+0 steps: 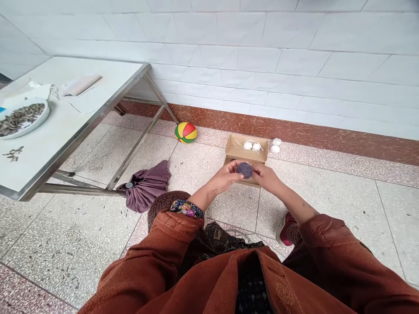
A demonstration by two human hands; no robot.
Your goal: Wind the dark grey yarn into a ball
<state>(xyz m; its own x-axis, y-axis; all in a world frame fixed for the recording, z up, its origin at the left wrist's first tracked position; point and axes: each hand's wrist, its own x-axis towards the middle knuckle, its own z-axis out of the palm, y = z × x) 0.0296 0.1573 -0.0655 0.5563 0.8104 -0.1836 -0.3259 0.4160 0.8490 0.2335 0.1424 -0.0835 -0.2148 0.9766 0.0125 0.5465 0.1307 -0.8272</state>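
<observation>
Between my two hands is a small ball of dark purple-grey yarn (244, 170). My left hand (228, 176) grips it from the left, thumb in front and fingers behind. On its right side the fingertips of my right hand (264, 175) are pinched at the ball's edge; whether they hold the ball or a strand of it is too small to tell. Behind and below my hands an open cardboard box (230, 150) stands on the floor. White yarn balls (252, 145) lie in its far part, while its near part is mostly hidden by my hands.
More white yarn balls (275, 146) lie on the floor right of the box. A colourful ball (186, 132) rests near the wall. At left stands a metal-framed table (108, 83) bearing a plate of sunflower seeds (46, 114). A folded purple umbrella (149, 186) leans by its leg.
</observation>
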